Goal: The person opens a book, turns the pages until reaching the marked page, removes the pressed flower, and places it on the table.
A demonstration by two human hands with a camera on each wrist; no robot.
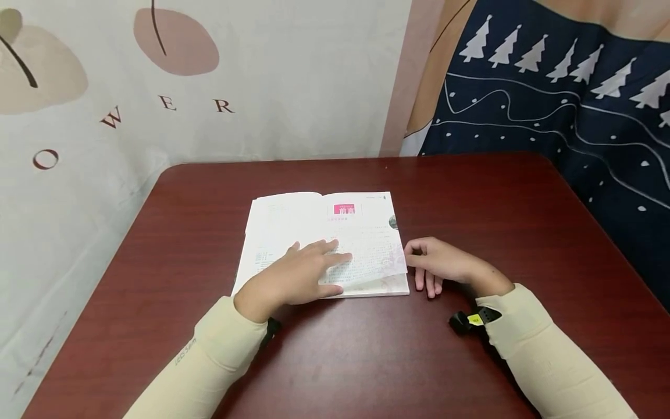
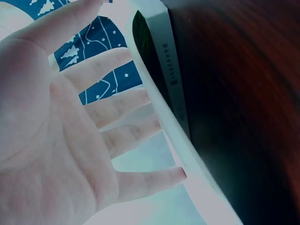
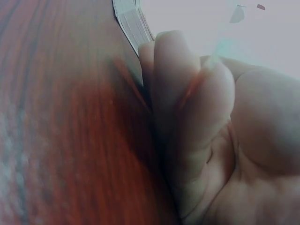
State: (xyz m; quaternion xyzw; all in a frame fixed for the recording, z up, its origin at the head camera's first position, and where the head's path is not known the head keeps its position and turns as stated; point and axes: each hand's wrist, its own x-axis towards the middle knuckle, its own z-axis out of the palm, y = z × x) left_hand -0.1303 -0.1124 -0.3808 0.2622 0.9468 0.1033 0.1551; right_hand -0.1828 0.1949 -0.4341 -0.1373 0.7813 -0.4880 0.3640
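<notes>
An open book [image 1: 282, 224] with white pages lies on the table, its upper right page [image 1: 366, 233] bearing a pink heading block and lines of print. My left hand [image 1: 295, 276] rests flat across the lower middle of the spread, fingers apart. In the left wrist view the palm of that hand [image 2: 61, 126] shows, its fingertips reaching the pages. At the book's right edge my right hand [image 1: 442, 262] pinches the page between thumb and index finger, other fingers hanging loosely. That page's lower corner is raised slightly off the sheets beneath. The right wrist view shows the curled fingers [image 3: 171, 70] beside the page block [image 3: 133, 21].
The book lies on a dark red-brown wooden table [image 1: 366, 355] with rounded far corners. Behind it hangs a pale cloth [image 1: 293, 75] with letters and leaf shapes, and a navy cloth [image 1: 523, 110] with white trees at right. A black wrist device [image 1: 463, 322] sits below the right hand.
</notes>
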